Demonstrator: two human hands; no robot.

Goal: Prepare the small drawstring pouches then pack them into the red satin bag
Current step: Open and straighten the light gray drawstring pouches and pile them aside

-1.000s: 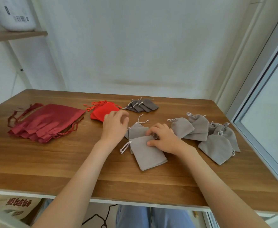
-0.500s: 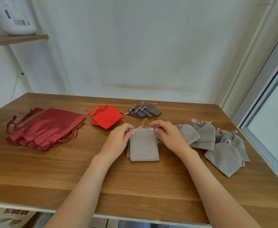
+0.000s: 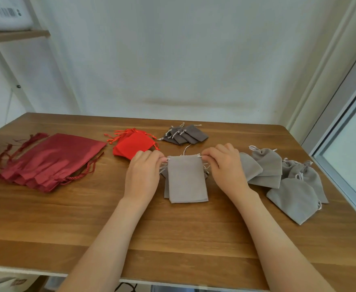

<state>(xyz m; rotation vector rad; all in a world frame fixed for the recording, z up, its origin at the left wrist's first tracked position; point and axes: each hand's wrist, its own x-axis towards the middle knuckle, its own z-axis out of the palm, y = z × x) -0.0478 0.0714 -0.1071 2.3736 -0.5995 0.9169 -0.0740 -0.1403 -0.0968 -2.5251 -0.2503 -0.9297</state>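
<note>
A flat light grey drawstring pouch point(image 3: 186, 180) lies on top of a small stack in the middle of the wooden table point(image 3: 67, 218). My left hand point(image 3: 143, 173) pinches its top left corner and my right hand point(image 3: 225, 166) pinches its top right corner. More light grey pouches point(image 3: 286, 182) lie loosely piled at the right. Bright red small pouches point(image 3: 133, 144) and dark grey small pouches point(image 3: 185, 134) sit at the back. Dark red satin bags point(image 3: 50, 159) lie stacked at the left.
A white wall rises behind the table. A window frame point(image 3: 341, 144) runs along the right edge. At the top left, a wooden shelf point(image 3: 14, 35) carries a white container point(image 3: 6, 13).
The top grey pouch was turned from slanted to square on the stack. Both hands moved up from its sides to its top corners.
</note>
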